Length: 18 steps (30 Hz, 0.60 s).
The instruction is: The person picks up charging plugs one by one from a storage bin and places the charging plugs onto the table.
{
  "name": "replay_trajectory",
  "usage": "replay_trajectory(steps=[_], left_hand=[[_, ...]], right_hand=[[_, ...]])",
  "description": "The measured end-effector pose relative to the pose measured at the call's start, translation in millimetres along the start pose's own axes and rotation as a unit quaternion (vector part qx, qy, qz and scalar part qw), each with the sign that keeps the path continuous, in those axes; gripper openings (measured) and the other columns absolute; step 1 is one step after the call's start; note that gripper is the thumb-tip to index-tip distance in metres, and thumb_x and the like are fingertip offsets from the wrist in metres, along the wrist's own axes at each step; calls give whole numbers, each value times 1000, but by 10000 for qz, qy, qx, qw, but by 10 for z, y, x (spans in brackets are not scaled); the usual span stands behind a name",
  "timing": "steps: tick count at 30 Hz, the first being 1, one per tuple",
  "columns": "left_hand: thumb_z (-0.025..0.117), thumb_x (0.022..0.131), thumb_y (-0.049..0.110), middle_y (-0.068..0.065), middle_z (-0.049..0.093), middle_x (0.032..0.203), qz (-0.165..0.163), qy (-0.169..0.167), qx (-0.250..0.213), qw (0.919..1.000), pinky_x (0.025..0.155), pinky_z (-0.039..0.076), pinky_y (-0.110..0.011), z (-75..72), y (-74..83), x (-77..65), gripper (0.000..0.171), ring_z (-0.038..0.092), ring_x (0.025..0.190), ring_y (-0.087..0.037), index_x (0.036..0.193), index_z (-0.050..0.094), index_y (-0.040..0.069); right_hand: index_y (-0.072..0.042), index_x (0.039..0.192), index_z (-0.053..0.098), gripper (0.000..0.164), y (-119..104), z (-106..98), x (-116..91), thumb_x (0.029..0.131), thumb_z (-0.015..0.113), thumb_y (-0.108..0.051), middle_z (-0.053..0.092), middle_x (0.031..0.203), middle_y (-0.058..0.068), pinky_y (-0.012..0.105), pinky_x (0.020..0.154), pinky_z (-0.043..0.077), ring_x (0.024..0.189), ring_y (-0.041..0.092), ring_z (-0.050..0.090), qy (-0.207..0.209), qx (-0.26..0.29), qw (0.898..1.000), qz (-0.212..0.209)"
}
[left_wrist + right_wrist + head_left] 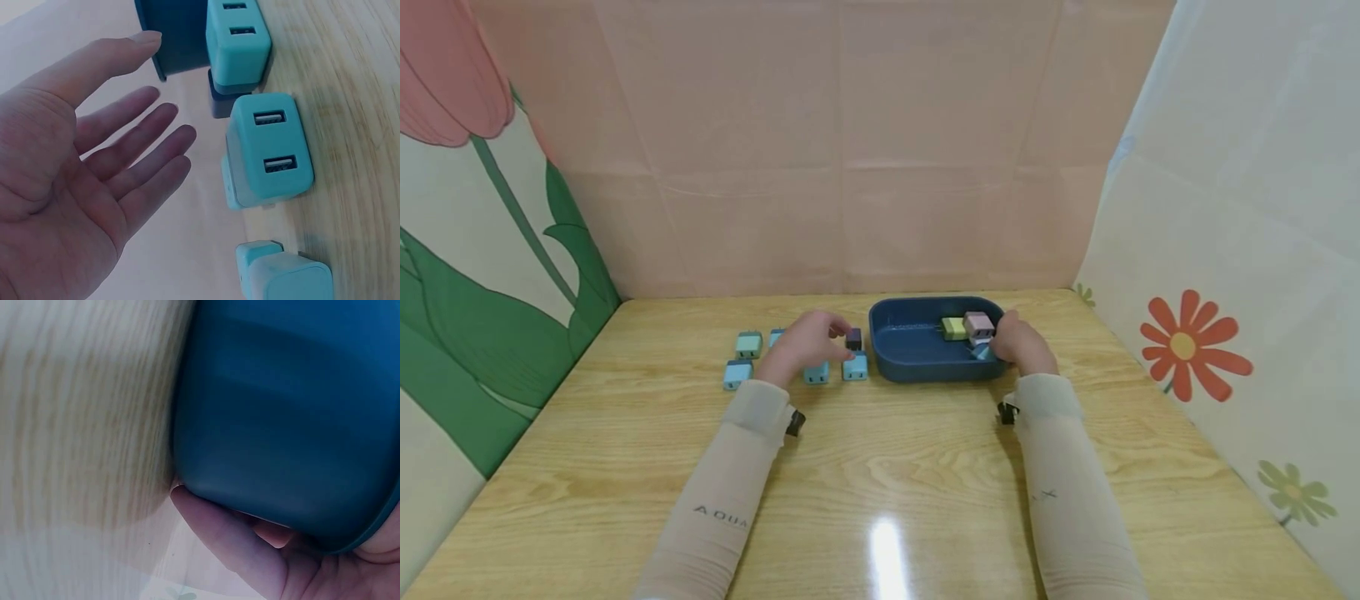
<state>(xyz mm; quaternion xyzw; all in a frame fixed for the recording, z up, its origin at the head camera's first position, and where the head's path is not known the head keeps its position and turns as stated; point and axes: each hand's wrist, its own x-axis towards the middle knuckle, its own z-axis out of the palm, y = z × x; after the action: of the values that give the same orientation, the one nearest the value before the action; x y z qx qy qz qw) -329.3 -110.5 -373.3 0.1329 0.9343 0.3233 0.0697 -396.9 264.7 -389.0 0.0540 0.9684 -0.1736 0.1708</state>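
Wood-grain worktop [842,467]. Centre-left: left hand [797,343], grip spread, near boxy light-blue plastic charger [855,367]. Centre-right: right hand [1026,347] holds oblong navy plastic tray [917,370]; uneven pull could tip it.

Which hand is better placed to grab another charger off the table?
Left, probably: the left hand is empty, its fingers close beside the light-blue chargers. The right hand is occupied gripping the blue bin.
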Motion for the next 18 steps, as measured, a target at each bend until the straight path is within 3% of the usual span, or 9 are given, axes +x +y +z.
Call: replay_trajectory(steps=[3, 8, 12, 18], left_hand=[[82, 98, 27, -13, 68, 150, 31, 5, -61, 10000, 120, 52, -54, 1, 15, -11, 53, 60, 144, -35, 146, 67, 9], [79, 102, 28, -13, 66, 152, 25, 77, -22, 10000, 121, 51, -55, -2, 40, -25, 47, 59, 146, -36, 144, 68, 11], [74, 105, 31, -11, 67, 151, 59, 260, 52, 9996, 121, 51, -55, 5, 81, -17, 43, 59, 145, -35, 143, 69, 12], [71, 107, 30, -10, 70, 147, 515, 400, 149, 9978, 119, 54, -51, 109, 238, 59, 39, 63, 142, -33, 141, 70, 11]], right_hand=[[19, 164, -5, 74, 5, 0, 5, 112, 37, -13, 35, 163, 44, 49, 96, 55, 121, 42, 57, -9, -24, 10000, -74], [22, 156, 27, 57, 33, -18, 10, 109, 41, -6, 50, 147, 41, 43, 84, 61, 106, 37, 63, 50, 148, 9989, -443], [22, 146, 43, 48, 92, -29, 3, 106, 43, -5, 55, 141, 41, 41, 73, 65, 97, 36, 67, 192, 479, 9956, -781], [20, 133, 53, 44, 221, -21, 10, 100, 41, -6, 57, 137, 39, 44, 76, 67, 95, 36, 69, 250, 1200, 9891, -819]])
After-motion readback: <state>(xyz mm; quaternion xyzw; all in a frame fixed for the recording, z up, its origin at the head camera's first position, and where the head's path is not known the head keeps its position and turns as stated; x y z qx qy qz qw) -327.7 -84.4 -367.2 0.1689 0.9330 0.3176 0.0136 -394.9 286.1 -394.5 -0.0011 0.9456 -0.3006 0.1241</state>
